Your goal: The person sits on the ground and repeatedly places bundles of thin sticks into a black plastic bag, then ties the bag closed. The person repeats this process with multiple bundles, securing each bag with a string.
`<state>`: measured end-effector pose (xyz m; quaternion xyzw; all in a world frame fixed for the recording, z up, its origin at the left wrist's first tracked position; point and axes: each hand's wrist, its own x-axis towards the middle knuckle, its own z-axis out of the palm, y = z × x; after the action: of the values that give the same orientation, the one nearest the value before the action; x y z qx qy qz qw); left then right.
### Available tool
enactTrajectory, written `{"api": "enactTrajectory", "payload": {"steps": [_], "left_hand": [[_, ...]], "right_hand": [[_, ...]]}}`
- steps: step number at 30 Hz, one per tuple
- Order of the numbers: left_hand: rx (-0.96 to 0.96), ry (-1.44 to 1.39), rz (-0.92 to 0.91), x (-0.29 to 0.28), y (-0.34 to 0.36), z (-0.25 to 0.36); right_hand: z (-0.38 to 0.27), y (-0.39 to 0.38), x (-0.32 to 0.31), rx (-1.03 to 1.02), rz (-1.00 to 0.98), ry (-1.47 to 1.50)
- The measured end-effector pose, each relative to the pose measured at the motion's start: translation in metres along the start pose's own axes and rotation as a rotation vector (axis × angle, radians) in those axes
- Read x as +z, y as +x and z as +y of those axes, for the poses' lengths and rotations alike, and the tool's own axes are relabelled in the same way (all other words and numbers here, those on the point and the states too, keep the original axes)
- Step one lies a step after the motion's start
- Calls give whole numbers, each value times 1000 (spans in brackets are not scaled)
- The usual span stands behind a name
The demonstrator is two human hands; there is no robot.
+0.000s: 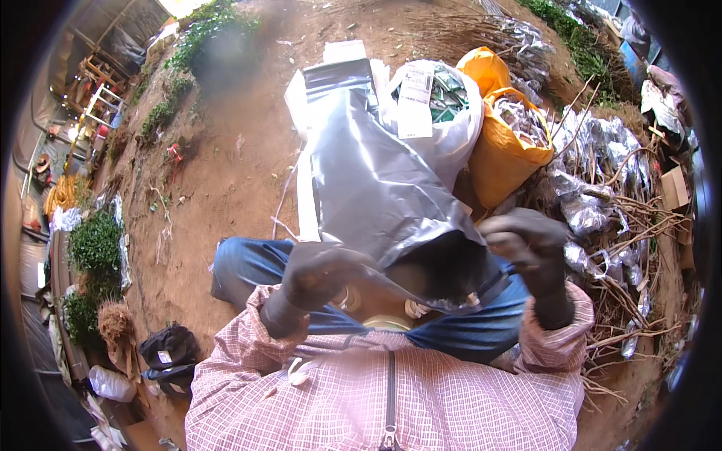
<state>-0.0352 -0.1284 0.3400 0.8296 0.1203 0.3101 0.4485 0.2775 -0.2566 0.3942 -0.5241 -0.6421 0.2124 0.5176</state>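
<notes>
A large plastic bag [376, 161], silvery black and shiny, stretches away from my lap with its dark open mouth towards me. My left hand [323, 270] is closed on the left edge of that mouth. On the opposite side, my right hand [526, 237] has its fingers curled in at the bag's right edge; they are somewhat blurred. Both hands are above my legs, in blue jeans [481, 319]. The bag's inside is too dark to make out.
Just beyond the bag, a white sack [459, 154] holds several green-and-white packets. Beside it, an orange bag [504, 169] is filled with pale scraps. Silvery plastic sheeting [587, 199] and dry branches [639, 225] are heaped at right. A black backpack [169, 349] lies at lower left.
</notes>
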Motion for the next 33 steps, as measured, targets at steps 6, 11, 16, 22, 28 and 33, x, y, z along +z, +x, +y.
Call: {"api": "enactTrajectory", "payload": {"steps": [6,11,16,22,28,33], "left_hand": [[-126,210,129,38,-11,6],[-107,433,141,45,-15,5],[-64,337,129,43,-9,5],[105,189,146,28,-11,9],[325,251,268,8,-35,3],[263,153,299,6,-54,1]], "right_hand": [[-1,-16,89,26,-200,-80],[-14,-5,88,-29,-160,-133],[-1,-18,95,-97,-164,-190],[61,-78,7,-280,645,-225],[122,-151,-237,514,826,-1484],[156,-154,-91,338,152,-719]]}}
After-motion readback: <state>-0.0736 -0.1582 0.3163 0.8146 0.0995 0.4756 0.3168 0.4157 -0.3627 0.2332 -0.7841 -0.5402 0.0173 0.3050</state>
